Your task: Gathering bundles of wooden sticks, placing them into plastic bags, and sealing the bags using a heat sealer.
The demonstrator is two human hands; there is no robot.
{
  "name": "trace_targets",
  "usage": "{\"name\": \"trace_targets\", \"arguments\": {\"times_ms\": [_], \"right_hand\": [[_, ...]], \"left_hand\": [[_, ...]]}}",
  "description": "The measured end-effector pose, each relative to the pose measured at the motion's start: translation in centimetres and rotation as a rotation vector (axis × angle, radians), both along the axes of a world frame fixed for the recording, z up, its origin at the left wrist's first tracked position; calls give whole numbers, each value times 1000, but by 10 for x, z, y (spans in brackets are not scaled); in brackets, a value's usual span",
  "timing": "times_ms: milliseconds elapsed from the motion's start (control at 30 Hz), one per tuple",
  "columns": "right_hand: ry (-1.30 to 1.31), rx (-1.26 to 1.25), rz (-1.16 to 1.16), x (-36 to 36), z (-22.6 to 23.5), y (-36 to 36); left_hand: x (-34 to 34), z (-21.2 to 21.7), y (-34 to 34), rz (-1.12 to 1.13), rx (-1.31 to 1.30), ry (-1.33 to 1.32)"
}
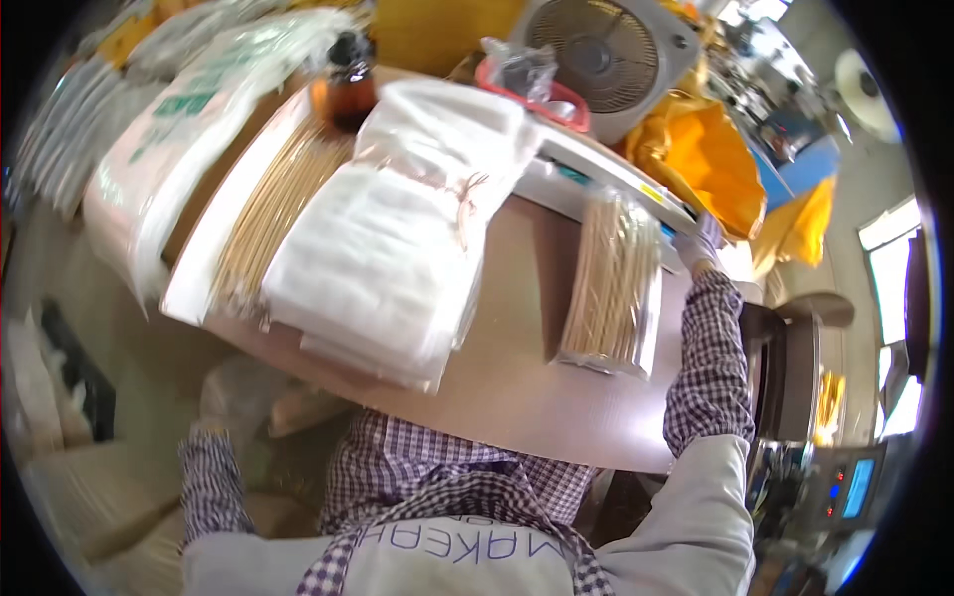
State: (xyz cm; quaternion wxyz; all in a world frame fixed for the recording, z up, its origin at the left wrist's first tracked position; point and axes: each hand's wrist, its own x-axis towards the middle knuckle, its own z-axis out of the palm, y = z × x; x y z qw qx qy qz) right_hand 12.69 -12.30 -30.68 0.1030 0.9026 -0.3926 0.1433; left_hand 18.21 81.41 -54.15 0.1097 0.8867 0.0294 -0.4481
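Note:
A clear bag of thin wooden sticks [613, 283] lies on the brown table [507, 397], its far end against a long white bar-shaped device, like a bag sealer [566, 179]. My right hand [699, 245], in a pale glove, is at the right end of this device, its fingers closed around the tip of the upper bar. Low at the left, below the table edge, my left hand [224, 412] is blurred beside something whitish and translucent. Its fingers cannot be made out. Left of the sticks sits a stack of white plastic bags [388, 238], tied with a string.
More wrapped sticks [278, 209] fill a white box at the left, near a dark amber bottle [343, 84]. A grey box fan [601, 55], a red basket [571, 104] and a yellow sack [701, 149] stand behind. A large plastic-wrapped bundle [189, 139] is farther left.

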Motion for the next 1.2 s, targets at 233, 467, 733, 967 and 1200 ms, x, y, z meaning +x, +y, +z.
{"name": "trace_targets", "arguments": {"times_ms": [233,467,733,967,1200], "right_hand": [[-238,1147,-45,-32,-8,108],[-761,1681,76,-110,-26,246],[-1185,1928,394,-50,33,450],[-804,2661,904,54,58,617],[-741,2034,905,86,-39,637]], "left_hand": [[10,-3,45,143,680,-424],[-32,133,-35,1161,-1113,-757],[-19,126,-60,1062,-470,-656],[-21,101,-10,660,-358,-867],[-23,197,-41,532,-28,-879]]}}
